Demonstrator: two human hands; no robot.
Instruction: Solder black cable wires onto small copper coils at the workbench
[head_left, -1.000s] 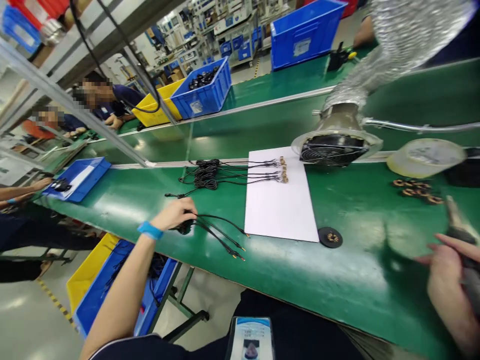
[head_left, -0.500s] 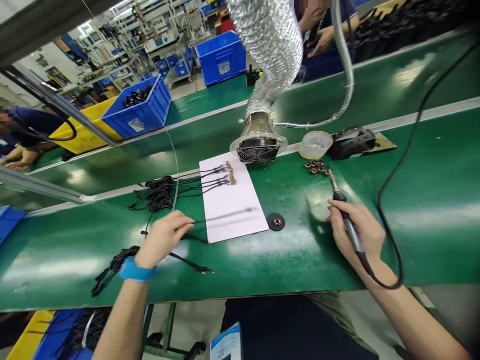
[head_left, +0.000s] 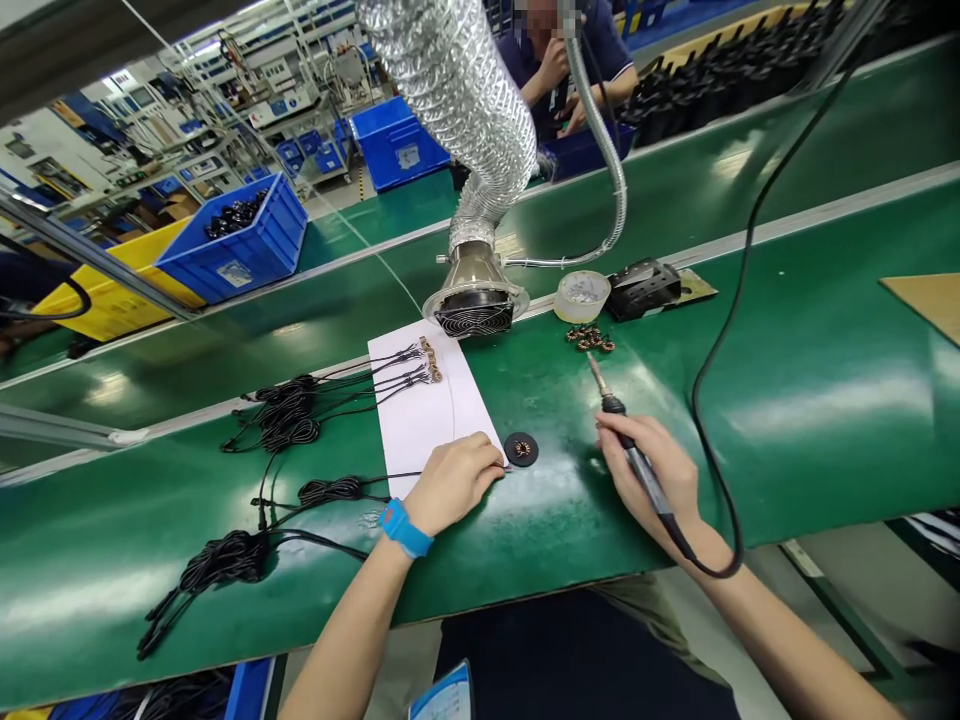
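My left hand (head_left: pixel 459 482), with a blue wristband (head_left: pixel 406 528), pinches the end of a black cable (head_left: pixel 334 489) at the lower right corner of a white sheet (head_left: pixel 420 425). Just right of its fingertips, a round black disc (head_left: pixel 530 460) carries a small copper-wound ring coil (head_left: pixel 523 450). My right hand (head_left: pixel 660 462) is closed round a soldering iron (head_left: pixel 636 462), its tip pointing up and left. Several more ring coils (head_left: pixel 590 338) lie in a small pile beyond that tip. Cables with copper-coloured parts (head_left: pixel 430 360) at their ends rest across the sheet's upper part.
Over the sheet's far edge hangs a fume duct (head_left: pixel 476 290). A tape roll (head_left: pixel 582 296) and a black metal holder (head_left: pixel 645 287) stand at the ledge. Bundled black cables (head_left: pixel 225 558) lie at left. A blue bin (head_left: pixel 240 245) and another person (head_left: pixel 562 75) are across the line.
My left hand has moved right with the cable end, to beside the black disc. The soldering iron tip has drawn back slightly from the coil pile. The whole view has shifted.
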